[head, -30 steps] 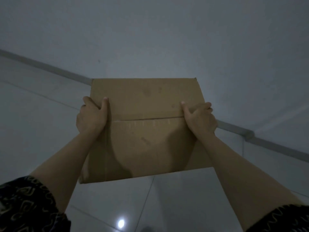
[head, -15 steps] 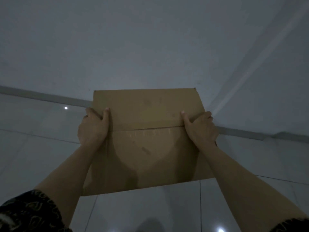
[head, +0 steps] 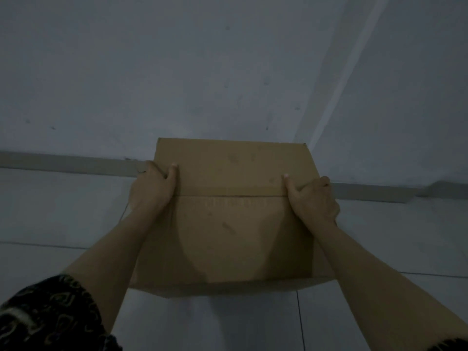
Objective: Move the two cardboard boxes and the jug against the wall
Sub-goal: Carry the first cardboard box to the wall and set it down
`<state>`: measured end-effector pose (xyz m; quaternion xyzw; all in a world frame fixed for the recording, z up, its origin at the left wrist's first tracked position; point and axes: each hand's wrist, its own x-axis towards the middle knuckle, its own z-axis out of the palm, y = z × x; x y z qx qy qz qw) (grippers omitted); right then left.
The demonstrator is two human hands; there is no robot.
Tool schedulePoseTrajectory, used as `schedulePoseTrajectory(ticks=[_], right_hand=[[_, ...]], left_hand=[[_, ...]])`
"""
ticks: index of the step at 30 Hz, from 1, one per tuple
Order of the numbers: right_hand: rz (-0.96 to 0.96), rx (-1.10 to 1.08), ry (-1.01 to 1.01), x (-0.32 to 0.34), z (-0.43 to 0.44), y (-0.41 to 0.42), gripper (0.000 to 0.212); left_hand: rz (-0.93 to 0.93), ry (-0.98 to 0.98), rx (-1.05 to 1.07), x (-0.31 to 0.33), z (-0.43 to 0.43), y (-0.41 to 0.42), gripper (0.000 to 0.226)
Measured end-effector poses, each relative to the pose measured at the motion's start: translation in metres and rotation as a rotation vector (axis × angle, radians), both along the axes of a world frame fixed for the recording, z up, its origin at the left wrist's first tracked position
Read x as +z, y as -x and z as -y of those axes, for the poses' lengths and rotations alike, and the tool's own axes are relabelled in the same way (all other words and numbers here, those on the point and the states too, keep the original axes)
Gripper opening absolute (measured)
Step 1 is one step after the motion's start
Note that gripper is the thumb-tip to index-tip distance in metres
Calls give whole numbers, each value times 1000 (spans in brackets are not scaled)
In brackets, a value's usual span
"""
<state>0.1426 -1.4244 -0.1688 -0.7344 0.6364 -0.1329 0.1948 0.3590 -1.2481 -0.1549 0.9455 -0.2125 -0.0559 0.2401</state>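
Note:
A brown cardboard box [head: 229, 224], closed with a seam across its top, fills the middle of the view. My left hand [head: 152, 190] grips its left side with the thumb on top. On the opposite side my right hand [head: 312, 200] grips the same way. The box's far edge reaches the grey wall [head: 177, 72] just above the skirting board [head: 63, 162]; whether it rests on the floor I cannot tell. A second box and the jug are out of view.
Pale floor tiles [head: 50, 211] run up to the wall. A wall corner [head: 336, 84] rises to the right of the box, and the skirting steps out at the far right [head: 430, 190]. The light is dim.
The box has moved forward and down toward the wall, with both hands still on its sides. The view has swung so the skirting now lies almost level.

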Motion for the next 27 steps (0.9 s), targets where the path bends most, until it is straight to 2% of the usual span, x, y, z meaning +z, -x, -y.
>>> schedulePoseTrajectory(ticks=[7, 13, 15, 19, 24, 27], right_hand=[[-10, 10, 31, -39, 28, -1, 92], [-45, -40, 35, -46, 38, -9, 93], [-41, -53, 25, -46, 36, -6, 94], [-7, 9, 8, -38, 25, -6, 93], [-201, 180, 87, -34, -7, 10, 88], [-228, 219, 113, -34, -16, 23, 83]], left_hand=[[-33, 47, -22, -51, 29, -7, 60], [-313, 172, -122, -46, 24, -16, 71], [-270, 146, -179, -42, 8, -7, 71], [-140, -50, -266, -39, -27, 13, 77], [-84, -42, -251, -43, -49, 39, 70], [-29, -11, -224, -45, -47, 49, 66]])
